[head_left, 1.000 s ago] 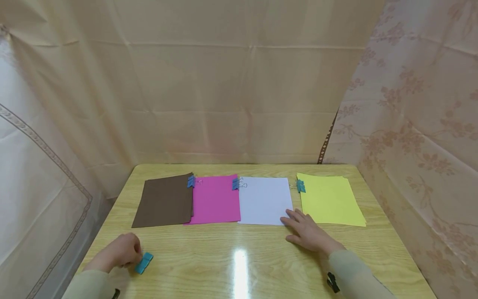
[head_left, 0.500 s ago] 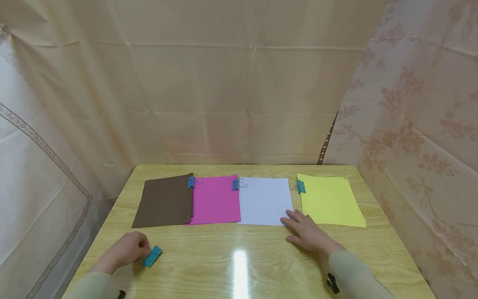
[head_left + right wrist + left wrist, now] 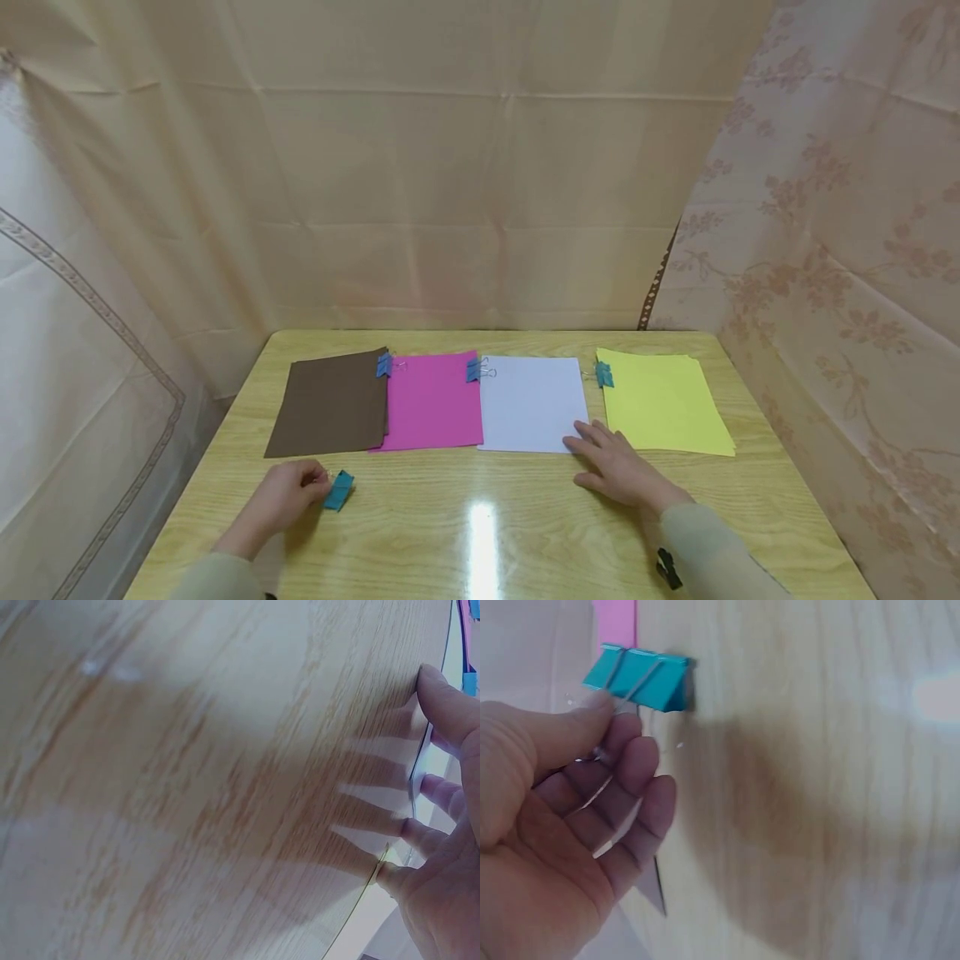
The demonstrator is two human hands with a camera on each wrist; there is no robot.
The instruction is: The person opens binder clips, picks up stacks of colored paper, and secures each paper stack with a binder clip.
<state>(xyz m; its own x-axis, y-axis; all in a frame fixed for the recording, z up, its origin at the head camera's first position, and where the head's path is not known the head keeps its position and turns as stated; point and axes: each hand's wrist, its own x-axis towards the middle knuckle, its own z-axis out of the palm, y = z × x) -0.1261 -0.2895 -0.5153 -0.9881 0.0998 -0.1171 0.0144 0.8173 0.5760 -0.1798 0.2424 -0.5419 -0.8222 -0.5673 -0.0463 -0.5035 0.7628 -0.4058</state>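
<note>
Between thumb and index finger, my left hand [image 3: 281, 500] pinches the wire handle of a teal binder clip [image 3: 339, 491]. The left wrist view shows that binder clip [image 3: 639, 677] with both wire handles toward the thumb, its body beyond the fingertips. My right hand [image 3: 617, 468] lies with spread fingers, its fingertips at the lower right corner of the white paper [image 3: 531, 404]. In the right wrist view the right hand's fingers [image 3: 442, 697] are straight against the table and paper edge. No clip shows on the white paper's right edge.
A brown stack [image 3: 330, 406] and magenta paper [image 3: 435, 402] lie left of the white paper, each with a blue binder clip at its upper right corner. Right of it lies a yellow stack [image 3: 666, 404] with a teal clip [image 3: 604, 374]. Curtains surround the wooden table [image 3: 420, 533].
My left hand has moved right and away from the person, bringing the teal binder clip along close to the brown stack's front edge. The right hand has stayed in place.
</note>
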